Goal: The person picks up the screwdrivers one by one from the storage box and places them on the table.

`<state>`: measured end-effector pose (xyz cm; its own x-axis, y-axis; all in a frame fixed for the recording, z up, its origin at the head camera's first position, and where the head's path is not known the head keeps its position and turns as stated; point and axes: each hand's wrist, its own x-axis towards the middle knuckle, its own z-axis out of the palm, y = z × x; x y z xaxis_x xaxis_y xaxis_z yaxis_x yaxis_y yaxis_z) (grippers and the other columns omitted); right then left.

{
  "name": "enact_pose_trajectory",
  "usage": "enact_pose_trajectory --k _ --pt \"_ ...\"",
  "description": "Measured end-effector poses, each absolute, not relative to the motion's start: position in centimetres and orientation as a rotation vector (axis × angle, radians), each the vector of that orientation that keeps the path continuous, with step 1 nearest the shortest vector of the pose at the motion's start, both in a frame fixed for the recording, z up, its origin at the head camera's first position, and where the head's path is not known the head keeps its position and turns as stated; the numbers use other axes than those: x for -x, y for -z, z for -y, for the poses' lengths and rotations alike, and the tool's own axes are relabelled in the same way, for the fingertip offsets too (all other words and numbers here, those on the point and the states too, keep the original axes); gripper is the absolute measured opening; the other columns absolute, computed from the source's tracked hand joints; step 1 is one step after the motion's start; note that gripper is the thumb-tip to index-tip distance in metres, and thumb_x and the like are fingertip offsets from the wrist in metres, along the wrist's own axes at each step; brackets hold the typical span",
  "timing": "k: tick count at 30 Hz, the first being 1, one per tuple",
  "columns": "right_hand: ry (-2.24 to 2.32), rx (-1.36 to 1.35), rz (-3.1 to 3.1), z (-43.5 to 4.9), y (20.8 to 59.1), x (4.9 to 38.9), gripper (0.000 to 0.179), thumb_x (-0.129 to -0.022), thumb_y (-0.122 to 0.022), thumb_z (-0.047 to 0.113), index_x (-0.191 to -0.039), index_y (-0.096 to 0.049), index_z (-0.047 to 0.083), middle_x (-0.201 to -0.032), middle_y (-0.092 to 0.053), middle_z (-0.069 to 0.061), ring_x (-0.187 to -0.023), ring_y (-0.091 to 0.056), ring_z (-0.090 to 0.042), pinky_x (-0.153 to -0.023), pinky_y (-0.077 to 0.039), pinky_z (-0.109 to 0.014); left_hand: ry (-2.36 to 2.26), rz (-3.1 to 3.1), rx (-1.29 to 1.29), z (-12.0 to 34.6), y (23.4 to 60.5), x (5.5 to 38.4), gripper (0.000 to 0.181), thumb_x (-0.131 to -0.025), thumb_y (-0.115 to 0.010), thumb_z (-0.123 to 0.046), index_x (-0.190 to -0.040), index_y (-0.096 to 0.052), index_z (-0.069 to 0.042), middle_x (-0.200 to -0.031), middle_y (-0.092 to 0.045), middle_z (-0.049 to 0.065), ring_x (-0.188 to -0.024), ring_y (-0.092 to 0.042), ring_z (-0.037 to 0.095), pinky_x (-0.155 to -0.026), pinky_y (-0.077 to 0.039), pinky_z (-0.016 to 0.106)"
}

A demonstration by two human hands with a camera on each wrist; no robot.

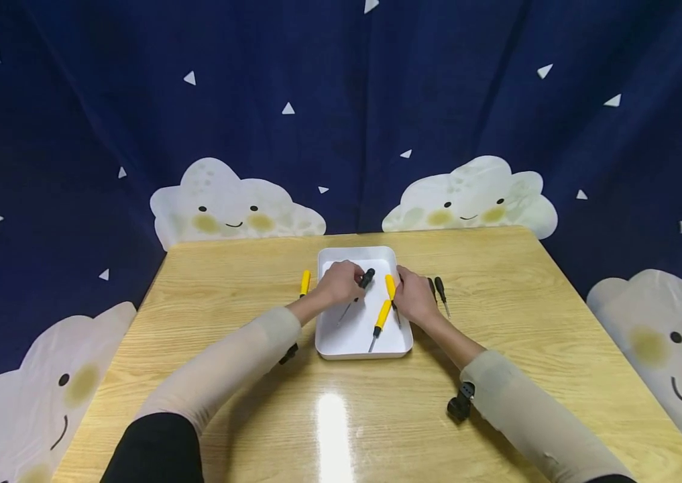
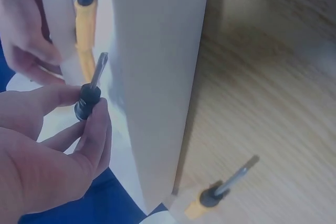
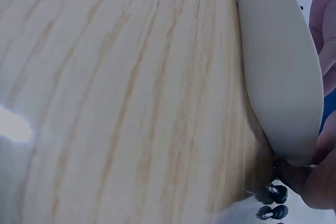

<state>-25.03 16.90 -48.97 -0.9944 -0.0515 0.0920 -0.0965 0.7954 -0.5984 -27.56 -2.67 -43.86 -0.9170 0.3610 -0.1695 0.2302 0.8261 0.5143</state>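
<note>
In the head view, my left hand (image 1: 341, 283) pinches a black-handled screwdriver (image 1: 367, 278) over the white tray (image 1: 331, 348). The left wrist view shows its black handle (image 2: 87, 102) between thumb and fingers, with the metal shaft sticking out. My right hand (image 1: 416, 299) grips the tray's right wall near the far end; in the right wrist view its thumb (image 3: 290, 176) lies against the outside of that wall. Inside the tray are two screwdrivers with yellow handles, a nearer one (image 1: 383, 314) and a farther one (image 1: 390, 287) beside my right hand.
Left of the tray, another yellow-handled screwdriver (image 1: 305, 283) lies on the wooden table (image 1: 226, 282), partly behind my left forearm. Two black-handled screwdrivers (image 1: 440, 288) lie to the right, close by my right hand. A dark blue curtain (image 1: 341, 121) hangs behind the table.
</note>
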Motion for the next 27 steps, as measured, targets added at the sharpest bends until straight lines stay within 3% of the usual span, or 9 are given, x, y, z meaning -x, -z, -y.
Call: enact_pose_trajectory --k 27 --pt "-0.991 -0.115 2.914 -16.9 48.9 24.8 0.049 -0.106 -0.047 0.001 -0.154 -0.046 -0.010 -0.146 -0.059 -0.030 -0.135 -0.058 -0.043 -0.108 -0.052 -0.054 -0.826 -2.809 -0.542 4.7 43.0 27.7 0.040 -0.090 -0.081 -0.010 -0.129 -0.075 -0.003 -0.110 -0.077 0.007 -0.103 -0.067 0.022 -0.093 -0.056 0.034"
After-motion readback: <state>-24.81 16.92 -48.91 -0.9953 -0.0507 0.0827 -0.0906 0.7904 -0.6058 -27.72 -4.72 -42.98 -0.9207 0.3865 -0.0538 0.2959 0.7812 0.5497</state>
